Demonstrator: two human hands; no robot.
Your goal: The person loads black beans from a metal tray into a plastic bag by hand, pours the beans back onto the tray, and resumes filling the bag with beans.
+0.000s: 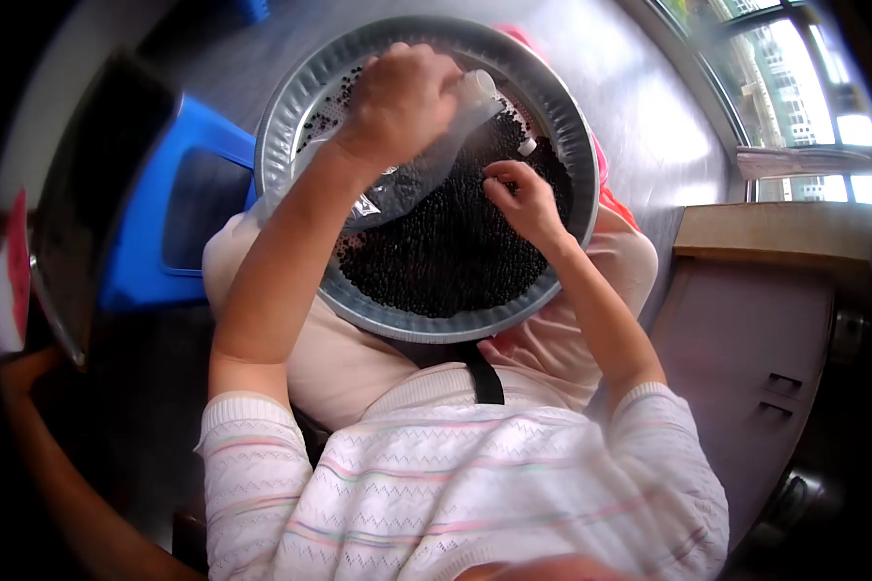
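Observation:
A round metal pan with a fluted rim rests on my lap, holding a wide layer of small black beans. My left hand is closed around the upper part of a clear plastic bottle, which lies tilted over the pan with its mouth toward the upper right. Over the beans, the fingers of my right hand are curled together; whatever they may pinch is too small to make out. A small white cap sits on the beans just above that hand.
To the left of the pan stands a blue plastic stool. A grey cabinet with dark handles is on the right, below a window. Red cloth shows beside the pan's right rim.

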